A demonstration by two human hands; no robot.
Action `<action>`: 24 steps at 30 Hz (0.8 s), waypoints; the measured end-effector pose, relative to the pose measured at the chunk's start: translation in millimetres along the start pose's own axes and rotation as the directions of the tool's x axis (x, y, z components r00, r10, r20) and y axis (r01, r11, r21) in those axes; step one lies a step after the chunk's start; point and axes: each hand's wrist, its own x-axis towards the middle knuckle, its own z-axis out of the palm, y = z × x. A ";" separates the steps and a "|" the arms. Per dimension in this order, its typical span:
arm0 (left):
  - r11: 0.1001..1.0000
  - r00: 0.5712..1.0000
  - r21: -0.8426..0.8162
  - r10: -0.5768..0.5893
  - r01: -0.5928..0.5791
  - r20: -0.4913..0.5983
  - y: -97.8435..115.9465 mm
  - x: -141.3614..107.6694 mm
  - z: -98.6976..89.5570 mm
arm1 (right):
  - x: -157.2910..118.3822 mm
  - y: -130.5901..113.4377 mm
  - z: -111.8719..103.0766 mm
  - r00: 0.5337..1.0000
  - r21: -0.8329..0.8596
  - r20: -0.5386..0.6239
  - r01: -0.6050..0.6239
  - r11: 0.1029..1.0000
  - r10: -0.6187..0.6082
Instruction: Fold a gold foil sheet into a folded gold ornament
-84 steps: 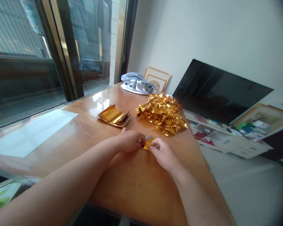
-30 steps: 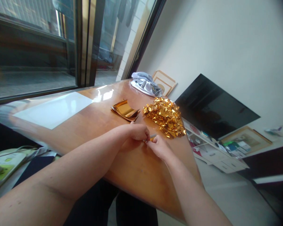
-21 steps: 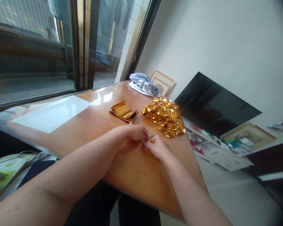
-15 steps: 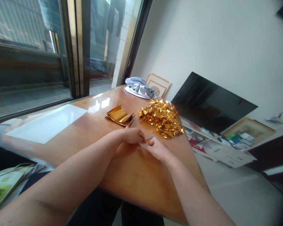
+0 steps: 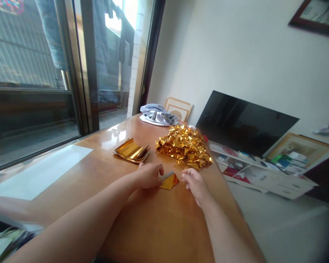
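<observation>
A small folded piece of gold foil paper [image 5: 170, 181] with a greyish strip along its upper edge lies on the wooden table [image 5: 153, 226]. My left hand [image 5: 149, 175] holds its left end between thumb and fingers. Just right of the paper is my right hand [image 5: 193, 182], its fingertips pinched together; whatever they hold, if anything, is too small to make out. Farther left sits a curled stack of gold sheets [image 5: 130, 149]. Behind my hands is a heap of folded gold foil pieces [image 5: 185, 144].
Folded grey-blue cloth [image 5: 157, 115] lies at the table's far end. A white sheet [image 5: 41, 171] covers part of the left side. Beyond the table's right edge stand a television [image 5: 244, 122] and a white cabinet [image 5: 276, 182].
My hands were together over the foil; my right hand has come away to the right, uncovering the folded gold piece. The camera view has shifted and tilted.
</observation>
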 end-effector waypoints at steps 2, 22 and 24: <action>1.000 1.000 0.030 -0.001 0.000 0.022 -0.7 0.5 -0.2 | 3.8 2.7 3.0 0.998 -0.069 0.008 0.060 0.996 -0.059; 0.978 0.983 -0.116 0.161 -0.171 -0.089 -0.3 -5.2 -1.4 | -14.8 -19.7 0.6 0.959 -0.215 0.284 0.056 0.975 0.008; 0.975 0.960 -0.067 0.197 -0.214 -0.197 0.1 -3.6 -0.5 | -16.0 -19.8 0.3 0.963 -0.191 0.264 0.004 0.982 0.048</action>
